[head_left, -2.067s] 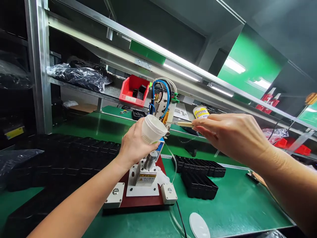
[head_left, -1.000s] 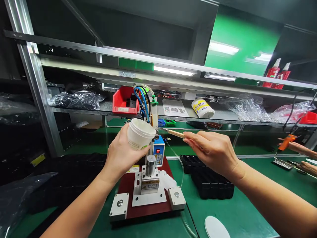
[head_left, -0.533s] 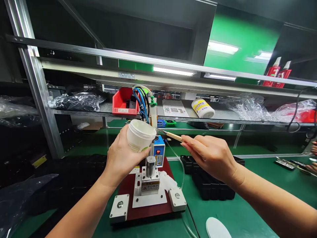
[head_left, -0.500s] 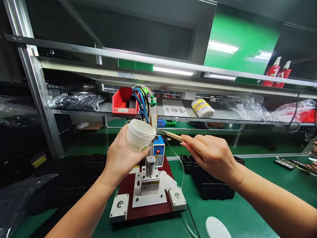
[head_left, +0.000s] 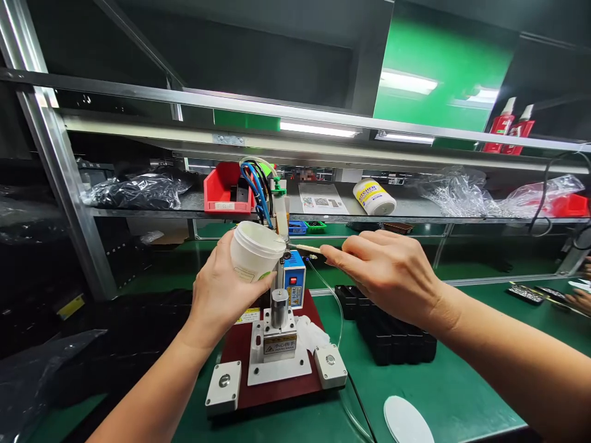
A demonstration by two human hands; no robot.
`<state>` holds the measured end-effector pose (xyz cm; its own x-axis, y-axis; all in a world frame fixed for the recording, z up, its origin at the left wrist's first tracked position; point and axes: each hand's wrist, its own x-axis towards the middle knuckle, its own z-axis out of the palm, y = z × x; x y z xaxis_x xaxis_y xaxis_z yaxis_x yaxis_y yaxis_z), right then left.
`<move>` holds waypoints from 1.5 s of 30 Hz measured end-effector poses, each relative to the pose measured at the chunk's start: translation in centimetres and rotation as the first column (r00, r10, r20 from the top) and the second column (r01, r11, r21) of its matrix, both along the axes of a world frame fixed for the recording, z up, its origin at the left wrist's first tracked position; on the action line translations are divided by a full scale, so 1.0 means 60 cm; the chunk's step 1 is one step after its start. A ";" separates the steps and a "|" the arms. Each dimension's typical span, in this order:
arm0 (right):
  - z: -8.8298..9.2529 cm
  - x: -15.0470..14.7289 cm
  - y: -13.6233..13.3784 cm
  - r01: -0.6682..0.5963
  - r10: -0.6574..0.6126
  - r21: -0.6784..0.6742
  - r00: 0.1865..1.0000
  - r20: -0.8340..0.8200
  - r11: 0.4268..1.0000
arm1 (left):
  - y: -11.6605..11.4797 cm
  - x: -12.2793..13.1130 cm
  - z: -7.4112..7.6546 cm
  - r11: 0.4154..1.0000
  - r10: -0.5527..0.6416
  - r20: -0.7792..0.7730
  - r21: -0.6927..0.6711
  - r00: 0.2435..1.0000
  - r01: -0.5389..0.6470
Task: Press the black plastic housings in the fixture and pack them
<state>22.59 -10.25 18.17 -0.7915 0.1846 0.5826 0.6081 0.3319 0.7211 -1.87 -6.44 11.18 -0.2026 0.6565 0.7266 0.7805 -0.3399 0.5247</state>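
A white plastic tub [head_left: 253, 252], its top uncovered, is tilted in my left hand [head_left: 219, 286], whose fingers and thumb wrap round it. My right hand [head_left: 385, 271] grips a slim wooden-handled tool [head_left: 308, 248]. Its thin metal end reaches the tub's right rim; the exact shape of the tip is too small to tell. Just behind the tub stands a bench machine with a green-topped syringe [head_left: 280, 212] and a blue control box [head_left: 294, 277]. Below the tub is the machine's metal fixture [head_left: 279, 311]. A white round lid [head_left: 407, 421] lies on the green bench at the front.
Two push-button boxes [head_left: 223, 384] flank the fixture. Black trays [head_left: 392, 335] sit to the right, beside a clear tube. On the shelf are a red bin [head_left: 226, 187], a wipes canister [head_left: 373, 197] and plastic bags. Another person's hand [head_left: 579, 301] shows at far right.
The tool's metal end has moved left to the tub's rim, and my right hand has turned and shifted slightly left. The tub remains in my left hand; the whole view has shifted a little.
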 end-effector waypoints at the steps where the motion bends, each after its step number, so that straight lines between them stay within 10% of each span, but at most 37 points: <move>1: 0.006 0.001 -0.003 -0.006 0.006 -0.009 1.000 0.013 1.000 | 0.000 0.001 -0.001 1.000 0.001 0.009 0.002 1.000 -0.001; 10: 0.031 0.050 -0.026 -0.122 0.108 -0.108 0.987 -0.120 0.987 | 0.000 0.000 -0.003 0.999 0.010 0.051 -0.032 0.999 -0.008; 29: -0.120 -0.001 0.076 -0.527 0.035 -0.267 0.494 -0.869 0.807 | -0.003 0.001 0.007 0.993 0.102 -0.030 -0.051 0.994 -0.103; 45: -0.166 -0.017 0.143 -0.943 -0.232 -0.107 0.033 -0.972 0.314 | -0.006 0.005 0.012 0.982 0.153 -0.031 -0.105 0.988 -0.155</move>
